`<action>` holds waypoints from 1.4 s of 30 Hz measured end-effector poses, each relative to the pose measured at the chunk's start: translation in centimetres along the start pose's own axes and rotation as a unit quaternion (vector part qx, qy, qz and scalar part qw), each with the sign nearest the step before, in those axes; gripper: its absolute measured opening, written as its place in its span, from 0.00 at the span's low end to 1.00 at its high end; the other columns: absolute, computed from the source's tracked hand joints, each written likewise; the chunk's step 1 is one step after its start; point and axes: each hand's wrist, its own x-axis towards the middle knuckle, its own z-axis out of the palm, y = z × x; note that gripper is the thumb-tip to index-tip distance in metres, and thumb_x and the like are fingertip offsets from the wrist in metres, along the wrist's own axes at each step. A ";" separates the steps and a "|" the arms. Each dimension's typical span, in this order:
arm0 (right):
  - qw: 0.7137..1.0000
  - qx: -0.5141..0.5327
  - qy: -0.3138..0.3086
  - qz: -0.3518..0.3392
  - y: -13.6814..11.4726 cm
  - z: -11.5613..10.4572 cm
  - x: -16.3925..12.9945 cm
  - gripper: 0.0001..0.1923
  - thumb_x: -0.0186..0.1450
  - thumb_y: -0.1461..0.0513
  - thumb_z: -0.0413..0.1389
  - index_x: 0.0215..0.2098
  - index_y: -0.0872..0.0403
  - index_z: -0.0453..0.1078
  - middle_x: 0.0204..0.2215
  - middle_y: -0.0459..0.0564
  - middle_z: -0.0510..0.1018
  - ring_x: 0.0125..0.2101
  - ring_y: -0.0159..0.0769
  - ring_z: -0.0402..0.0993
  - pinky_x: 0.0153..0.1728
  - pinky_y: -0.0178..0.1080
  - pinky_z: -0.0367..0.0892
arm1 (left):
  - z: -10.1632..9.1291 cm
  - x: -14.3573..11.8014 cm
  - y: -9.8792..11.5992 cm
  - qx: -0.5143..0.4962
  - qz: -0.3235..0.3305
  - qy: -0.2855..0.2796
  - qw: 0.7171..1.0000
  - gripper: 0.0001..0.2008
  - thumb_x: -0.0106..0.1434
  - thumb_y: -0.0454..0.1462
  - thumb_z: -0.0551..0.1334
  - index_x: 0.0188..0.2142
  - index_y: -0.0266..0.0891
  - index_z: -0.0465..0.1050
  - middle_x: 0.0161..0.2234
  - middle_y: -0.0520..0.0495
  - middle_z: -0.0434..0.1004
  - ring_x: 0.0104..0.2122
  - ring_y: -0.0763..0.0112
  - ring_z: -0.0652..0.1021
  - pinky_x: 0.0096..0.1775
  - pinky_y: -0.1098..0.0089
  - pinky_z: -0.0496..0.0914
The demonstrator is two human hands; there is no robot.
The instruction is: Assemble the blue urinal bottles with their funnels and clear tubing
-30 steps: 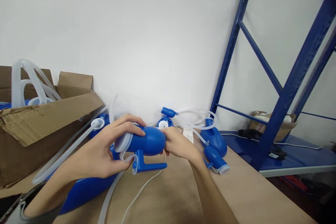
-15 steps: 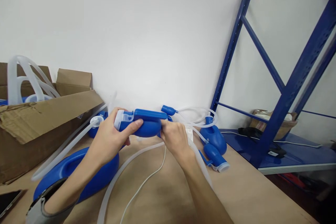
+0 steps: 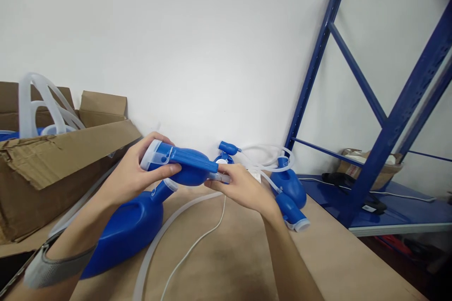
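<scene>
My left hand (image 3: 130, 174) is closed around a blue plastic urinal funnel (image 3: 192, 174) with a clear rim and a long blue flap along its top. It holds the funnel level above the table, thumb on the near side and the rim to the left. At the funnel's narrow right end, the fingers of my right hand (image 3: 247, 188) pinch a clear tube (image 3: 219, 177). Below and left lies a large blue urinal bottle (image 3: 123, 235), its neck turned up toward the funnel. A long whitish hose (image 3: 162, 230) curves across the table beneath my hands.
An open cardboard box (image 3: 70, 164) with hoses and blue parts stands at left. Another blue bottle (image 3: 287, 186) and a second funnel (image 3: 289, 209) lie at right. A thin white cable (image 3: 197, 244) crosses the table. A blue metal rack (image 3: 381, 150) stands beyond the right edge.
The funnel has turned in my left hand, and its flap now lies across the side facing me. My right hand has loosened its wrap into a pinch at the narrow end, exposing the tube.
</scene>
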 end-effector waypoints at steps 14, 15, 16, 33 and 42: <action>0.943 -0.312 0.089 0.074 -1.4 4.4 0.7 0.10 0.65 0.67 0.53 0.36 0.52 0.76 0.30 0.50 0.84 0.28 0.39 0.76 0.27 0.42 0.42 | 0.4 -0.8 -0.1 0.018 0.176 0.027 0.984 0.16 0.55 0.38 0.72 0.40 0.46 0.69 0.37 0.50 0.76 0.38 0.61 0.78 0.41 0.63 0.72; 0.942 -0.317 0.090 0.071 -1.5 4.4 0.6 0.10 0.65 0.67 0.53 0.37 0.53 0.76 0.30 0.51 0.84 0.29 0.40 0.77 0.27 0.42 0.43 | 0.5 -0.9 0.1 0.015 0.172 0.031 0.985 0.16 0.54 0.39 0.72 0.39 0.46 0.69 0.37 0.50 0.76 0.38 0.60 0.78 0.41 0.62 0.72; 0.940 -0.322 0.090 0.070 -1.7 4.4 0.6 0.10 0.65 0.68 0.53 0.37 0.53 0.76 0.31 0.51 0.84 0.29 0.41 0.78 0.27 0.42 0.43 | 0.5 -1.0 0.2 0.014 0.162 0.034 0.986 0.16 0.54 0.40 0.72 0.39 0.46 0.69 0.36 0.50 0.75 0.38 0.60 0.78 0.40 0.62 0.72; 0.947 -0.200 0.223 -0.119 -2.0 2.3 -0.5 0.20 0.69 0.56 0.60 0.57 0.54 0.73 0.51 0.58 0.82 0.53 0.50 0.75 0.50 0.46 0.67 | 0.8 -0.3 0.7 -0.088 -0.051 0.145 0.984 0.22 0.49 0.50 0.76 0.35 0.45 0.69 0.26 0.56 0.70 0.24 0.71 0.70 0.28 0.70 0.66; 0.982 0.154 0.112 -0.012 -0.4 2.7 0.0 0.28 0.76 0.44 0.46 0.62 0.50 0.71 0.53 0.55 0.81 0.53 0.45 0.77 0.49 0.45 0.72 | -1.9 0.7 0.1 -0.207 -0.037 0.231 0.950 0.19 0.52 0.46 0.75 0.33 0.44 0.66 0.28 0.58 0.68 0.28 0.74 0.68 0.30 0.71 0.64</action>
